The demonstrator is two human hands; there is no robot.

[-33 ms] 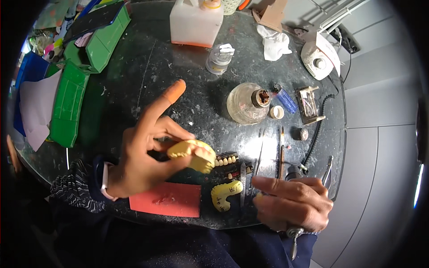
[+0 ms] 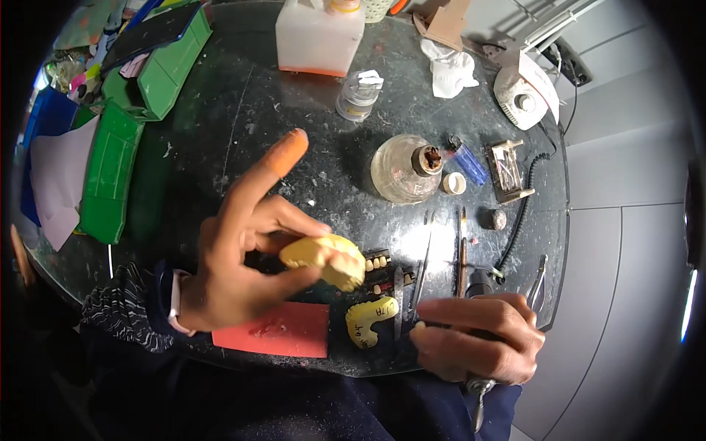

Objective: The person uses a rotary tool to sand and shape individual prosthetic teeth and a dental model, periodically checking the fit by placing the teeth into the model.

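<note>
- Left hand (image 2: 235, 264), centre-left of frame: thumb and fingers pinch a yellow dental cast (image 2: 325, 259), index finger raised.
- Right hand (image 2: 478, 334), lower right: fingers curled round a metal tool (image 2: 476, 400).

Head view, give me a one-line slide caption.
Left hand holds a yellow dental cast above the dark worktable; right hand grips a tool.

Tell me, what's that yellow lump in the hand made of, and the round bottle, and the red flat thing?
The yellow lump in the left hand looks like dental plaster or stone: matte, chalky, solid. The round bottle looks like clear glass: it is see-through and glints, with a brownish neck on top. The red flat sheet could be wax or soft plastic: smooth, dull, with faint dents. I cannot be sure.
</note>
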